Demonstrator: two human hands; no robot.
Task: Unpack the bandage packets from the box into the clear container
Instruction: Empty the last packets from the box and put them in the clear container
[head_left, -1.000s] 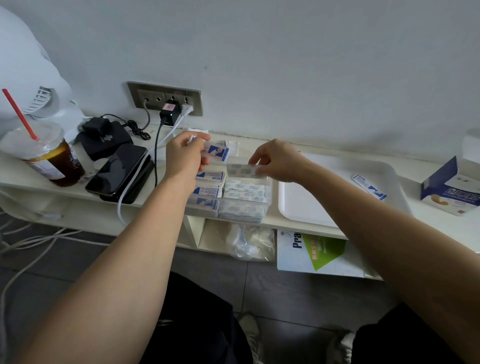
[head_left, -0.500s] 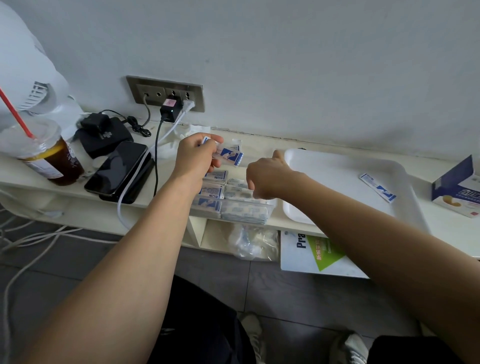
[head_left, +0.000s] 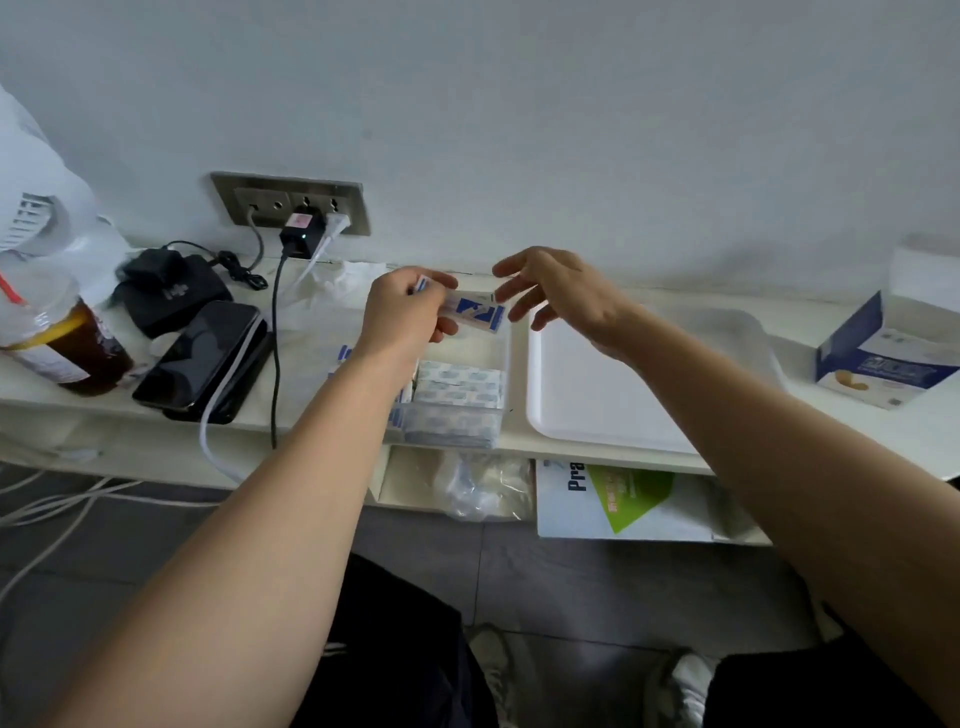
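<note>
Right hand (head_left: 566, 301) now above clear container (head_left: 508, 358); packets (head_left: 480, 313) blurred

Reaching forward from the near edge with both bare forearms. Gripping bandage packets (head_left: 478, 313) in the left hand (head_left: 405, 312), fingers curled. Hovering just to the right with the right hand (head_left: 563, 293), fingers (head_left: 511, 262) spread and relaxed, pointing left.

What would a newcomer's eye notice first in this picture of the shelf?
At the centre, the left hand pinches blue-and-white bandage packets above the clear container, which already holds stacked packets. The right hand reaches toward them with fingers spread. The opened bandage box stands at the far right.
</note>
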